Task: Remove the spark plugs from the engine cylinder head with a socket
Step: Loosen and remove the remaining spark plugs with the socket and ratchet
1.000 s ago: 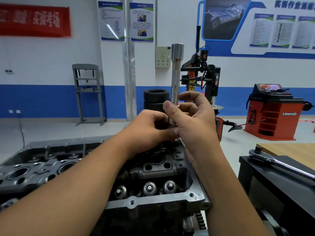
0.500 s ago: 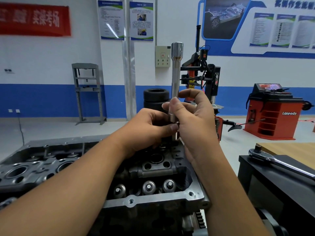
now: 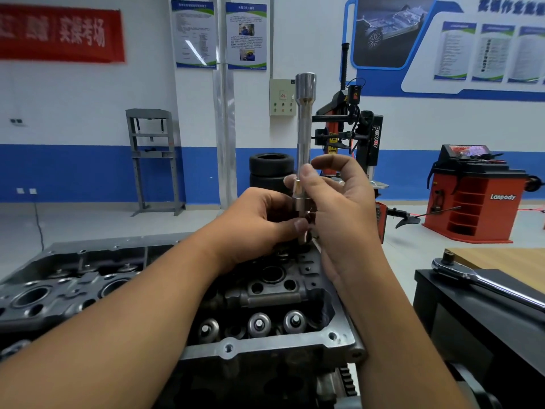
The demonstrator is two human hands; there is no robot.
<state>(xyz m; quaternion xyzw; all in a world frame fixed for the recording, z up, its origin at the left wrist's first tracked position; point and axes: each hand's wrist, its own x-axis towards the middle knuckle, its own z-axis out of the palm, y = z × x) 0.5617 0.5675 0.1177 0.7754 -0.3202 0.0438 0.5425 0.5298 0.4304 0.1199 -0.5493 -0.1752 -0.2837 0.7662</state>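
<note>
A long chrome socket [image 3: 303, 128] stands upright above the far right part of the dark engine cylinder head [image 3: 265, 293]. My right hand [image 3: 342, 214] pinches its lower shaft between thumb and fingers. My left hand [image 3: 259, 219] holds the socket's bottom end, thumb tip against a short piece that sticks out below it. What that piece is cannot be made out behind my fingers. Round plug wells show in the head at the left.
A ratchet wrench [image 3: 477, 280] lies on a black stand [image 3: 486, 320] at the right, beside a wooden tabletop [image 3: 507, 258]. Behind stand stacked tyres [image 3: 271, 169], a tyre changer [image 3: 354, 134], an orange balancer [image 3: 474, 193] and a grey press frame [image 3: 153, 160].
The socket has lifted a little and more of its lower end shows above my left hand. Both hands have kept their hold.
</note>
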